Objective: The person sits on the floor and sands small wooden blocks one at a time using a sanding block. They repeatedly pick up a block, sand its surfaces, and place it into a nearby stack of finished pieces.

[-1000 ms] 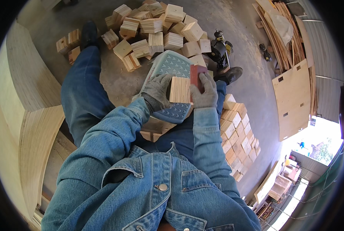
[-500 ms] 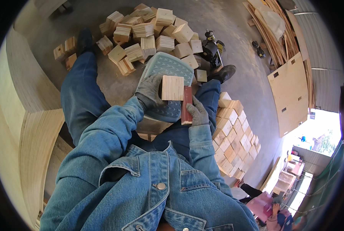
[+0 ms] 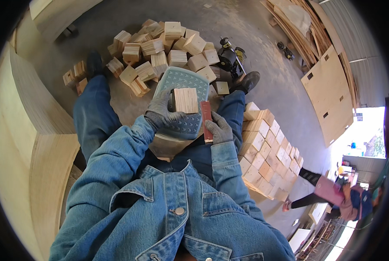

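My gloved left hand [image 3: 160, 109] is closed round a square plywood block [image 3: 186, 101], its layered edge facing up. In my gloved right hand [image 3: 221, 129] is a narrow sanding block [image 3: 206, 123] with a dark red face and a pale wooden end. It stands upright just right of the plywood block, with a small gap between them. Both are held above a light blue plastic stool [image 3: 188, 78] between my legs.
A loose heap of wooden blocks [image 3: 172, 30] lies beyond the stool. At my right stands a neat stack of blocks [image 3: 268, 152]. A black-and-yellow power tool [image 3: 232, 56] is by my right shoe. Plywood sheets [image 3: 329, 98] lean far right; a person [image 3: 333, 191] is beyond the stack.
The sanding block has come away from the plywood block's right side. My left hand has tilted the plywood block slightly. The person at the right has come further into view.
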The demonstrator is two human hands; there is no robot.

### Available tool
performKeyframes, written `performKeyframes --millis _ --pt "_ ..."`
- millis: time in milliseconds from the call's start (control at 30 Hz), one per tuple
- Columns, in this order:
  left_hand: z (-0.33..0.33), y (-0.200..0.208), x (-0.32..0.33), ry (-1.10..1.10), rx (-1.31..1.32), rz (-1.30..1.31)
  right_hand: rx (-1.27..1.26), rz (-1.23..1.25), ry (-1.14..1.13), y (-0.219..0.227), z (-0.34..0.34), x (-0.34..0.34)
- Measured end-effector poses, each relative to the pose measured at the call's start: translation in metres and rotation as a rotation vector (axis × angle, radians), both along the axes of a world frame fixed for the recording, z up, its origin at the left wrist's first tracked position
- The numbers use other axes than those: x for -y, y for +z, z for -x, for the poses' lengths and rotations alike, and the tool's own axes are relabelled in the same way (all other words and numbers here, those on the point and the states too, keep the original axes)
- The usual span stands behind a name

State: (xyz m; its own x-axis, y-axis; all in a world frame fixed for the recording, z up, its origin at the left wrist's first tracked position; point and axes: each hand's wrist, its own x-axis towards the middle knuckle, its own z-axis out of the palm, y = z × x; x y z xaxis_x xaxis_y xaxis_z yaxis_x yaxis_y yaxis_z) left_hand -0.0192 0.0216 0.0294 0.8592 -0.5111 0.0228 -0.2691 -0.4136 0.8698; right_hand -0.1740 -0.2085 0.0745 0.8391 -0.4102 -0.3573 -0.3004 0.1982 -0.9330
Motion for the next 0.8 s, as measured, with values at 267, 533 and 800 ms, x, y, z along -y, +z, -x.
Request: performKeyframes --millis 267,533,800 --pt "-0.005 -0.007 0.0 0.04 -0.076 -0.071 -0.025 -0.06 -0.019 0.008 -0.02 -0.005" --pt "-0.005 -0.03 -0.001 0.027 -0.081 0.035 -0.002 0.013 0.048 -0.001 -0.012 -0.012" --pt "0.016 -0.006 -0.008 0.048 -0.35 0.242 -0.035 0.17 0.137 -0.009 0.017 -0.006"
